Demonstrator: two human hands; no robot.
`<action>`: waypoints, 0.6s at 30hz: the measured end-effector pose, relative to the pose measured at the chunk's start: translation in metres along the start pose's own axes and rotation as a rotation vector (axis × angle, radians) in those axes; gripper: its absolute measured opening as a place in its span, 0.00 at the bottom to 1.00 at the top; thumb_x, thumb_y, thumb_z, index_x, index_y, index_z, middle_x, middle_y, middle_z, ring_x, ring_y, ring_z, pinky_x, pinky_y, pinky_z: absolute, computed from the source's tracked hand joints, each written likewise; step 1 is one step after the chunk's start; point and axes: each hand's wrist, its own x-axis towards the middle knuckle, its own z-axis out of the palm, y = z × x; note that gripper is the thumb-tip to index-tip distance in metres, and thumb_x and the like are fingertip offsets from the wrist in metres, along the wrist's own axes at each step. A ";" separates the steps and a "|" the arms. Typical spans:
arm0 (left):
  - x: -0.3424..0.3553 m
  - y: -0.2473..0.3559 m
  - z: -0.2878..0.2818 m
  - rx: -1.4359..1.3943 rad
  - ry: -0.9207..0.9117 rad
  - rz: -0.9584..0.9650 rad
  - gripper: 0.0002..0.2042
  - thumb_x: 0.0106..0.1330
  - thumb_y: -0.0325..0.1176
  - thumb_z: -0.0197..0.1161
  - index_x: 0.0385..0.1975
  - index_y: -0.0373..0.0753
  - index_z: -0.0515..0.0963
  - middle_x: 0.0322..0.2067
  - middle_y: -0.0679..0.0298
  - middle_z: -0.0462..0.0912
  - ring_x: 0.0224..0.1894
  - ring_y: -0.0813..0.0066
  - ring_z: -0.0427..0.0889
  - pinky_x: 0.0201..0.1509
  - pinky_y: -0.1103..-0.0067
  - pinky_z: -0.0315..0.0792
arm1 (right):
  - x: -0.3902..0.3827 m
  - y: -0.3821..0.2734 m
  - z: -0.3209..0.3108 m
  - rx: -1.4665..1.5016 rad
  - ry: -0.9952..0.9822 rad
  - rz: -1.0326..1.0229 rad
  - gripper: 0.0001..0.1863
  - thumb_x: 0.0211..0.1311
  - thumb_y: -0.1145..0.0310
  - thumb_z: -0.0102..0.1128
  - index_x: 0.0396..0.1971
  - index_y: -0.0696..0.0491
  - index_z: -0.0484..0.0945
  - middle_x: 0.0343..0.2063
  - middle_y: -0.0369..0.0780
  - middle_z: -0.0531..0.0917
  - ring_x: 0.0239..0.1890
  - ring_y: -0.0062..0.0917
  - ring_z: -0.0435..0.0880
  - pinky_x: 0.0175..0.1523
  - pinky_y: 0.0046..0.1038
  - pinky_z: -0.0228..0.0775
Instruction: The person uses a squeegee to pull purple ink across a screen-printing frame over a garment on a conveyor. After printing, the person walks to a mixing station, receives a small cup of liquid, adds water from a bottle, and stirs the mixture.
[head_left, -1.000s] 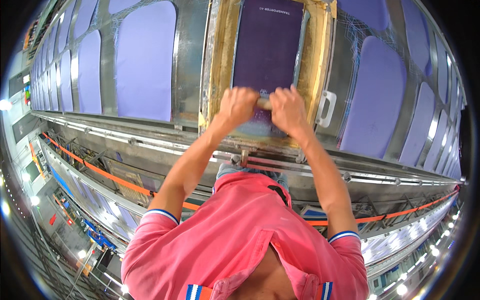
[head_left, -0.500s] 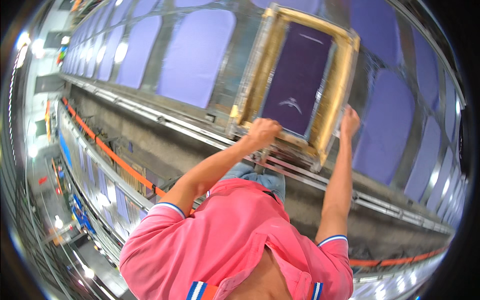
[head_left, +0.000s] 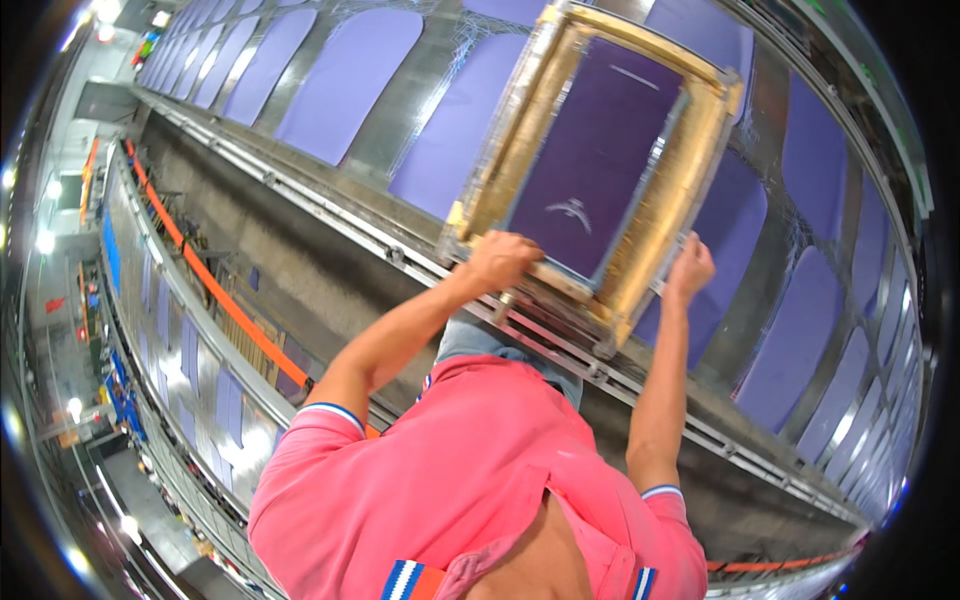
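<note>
Frame [head_left: 600, 170], wooden, with a dark purple screen, lies tilted over a long printing surface [head_left: 440, 110] lined with pale purple panels [head_left: 345, 85]. Left hand [head_left: 500, 262] grips the frame's near edge by the left corner, fingers [head_left: 520, 243] curled shut over the wood. Right hand [head_left: 690, 268] is raised against the frame's right side near the lower corner, fingers closed on its edge. A small white mark shows on the screen's lower part. Frame sits skewed to the row of panels, one panel partly covered beneath it. Metal rails [head_left: 560, 335] run along the surface's near edge, just under both hands. An orange strap [head_left: 220, 290] runs lower down, well apart from the frame. Pink shirt [head_left: 460, 470] fills the bottom of the view
</note>
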 end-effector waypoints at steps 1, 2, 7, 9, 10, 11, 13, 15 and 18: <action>-0.003 -0.032 -0.006 0.021 0.009 0.011 0.16 0.56 0.33 0.66 0.46 0.45 0.86 0.47 0.64 0.88 0.47 0.62 0.87 0.44 0.64 0.80 | -0.007 -0.001 0.033 0.052 0.010 0.009 0.18 0.68 0.60 0.62 0.31 0.63 0.85 0.22 0.42 0.84 0.24 0.26 0.78 0.34 0.34 0.70; -0.009 -0.060 -0.009 0.051 0.083 0.041 0.16 0.55 0.31 0.65 0.44 0.44 0.86 0.45 0.63 0.88 0.45 0.61 0.87 0.43 0.64 0.80 | -0.018 -0.003 0.060 0.054 -0.011 0.010 0.17 0.68 0.61 0.63 0.31 0.63 0.85 0.23 0.43 0.85 0.25 0.26 0.80 0.35 0.34 0.71; -0.035 -0.090 -0.032 0.018 0.111 0.023 0.17 0.54 0.24 0.59 0.42 0.43 0.87 0.45 0.60 0.88 0.45 0.57 0.87 0.47 0.64 0.80 | -0.047 -0.008 0.093 -0.037 -0.013 0.011 0.19 0.67 0.57 0.62 0.32 0.61 0.84 0.26 0.50 0.85 0.28 0.35 0.83 0.38 0.38 0.72; -0.036 -0.094 -0.035 0.041 0.200 0.092 0.13 0.56 0.27 0.60 0.40 0.42 0.85 0.41 0.61 0.88 0.43 0.57 0.86 0.44 0.63 0.80 | -0.046 -0.009 0.099 0.020 0.047 -0.023 0.20 0.66 0.58 0.60 0.26 0.62 0.81 0.21 0.51 0.82 0.24 0.38 0.81 0.34 0.40 0.69; -0.037 -0.094 -0.033 0.036 0.211 0.106 0.14 0.56 0.25 0.61 0.41 0.42 0.85 0.42 0.61 0.88 0.44 0.57 0.86 0.45 0.64 0.80 | -0.046 -0.017 0.098 0.057 0.053 -0.011 0.21 0.66 0.57 0.60 0.26 0.63 0.81 0.20 0.52 0.81 0.22 0.40 0.80 0.33 0.41 0.68; -0.044 -0.100 -0.040 0.016 0.131 0.093 0.15 0.55 0.25 0.62 0.44 0.42 0.85 0.43 0.61 0.88 0.45 0.57 0.86 0.46 0.65 0.80 | -0.054 -0.021 0.099 -0.036 0.055 0.011 0.21 0.65 0.57 0.60 0.26 0.63 0.81 0.21 0.53 0.80 0.23 0.44 0.80 0.33 0.42 0.68; -0.050 -0.102 -0.034 0.004 0.129 0.135 0.17 0.55 0.25 0.63 0.46 0.40 0.85 0.43 0.59 0.88 0.45 0.57 0.86 0.46 0.65 0.80 | -0.057 -0.020 0.098 -0.089 0.066 0.020 0.19 0.65 0.58 0.62 0.28 0.63 0.81 0.18 0.49 0.78 0.20 0.29 0.75 0.32 0.36 0.67; -0.054 -0.101 -0.031 -0.003 0.100 0.155 0.18 0.55 0.25 0.63 0.47 0.39 0.84 0.44 0.58 0.87 0.46 0.56 0.86 0.47 0.65 0.79 | -0.058 -0.020 0.095 -0.119 0.066 0.022 0.19 0.64 0.58 0.61 0.27 0.62 0.81 0.19 0.51 0.78 0.22 0.36 0.78 0.33 0.37 0.68; -0.057 -0.104 -0.022 -0.002 0.123 0.176 0.19 0.54 0.25 0.64 0.48 0.38 0.84 0.46 0.56 0.87 0.48 0.55 0.86 0.49 0.64 0.79 | -0.055 -0.020 0.103 -0.114 0.104 -0.020 0.20 0.65 0.57 0.59 0.26 0.61 0.80 0.21 0.53 0.79 0.25 0.45 0.80 0.34 0.40 0.69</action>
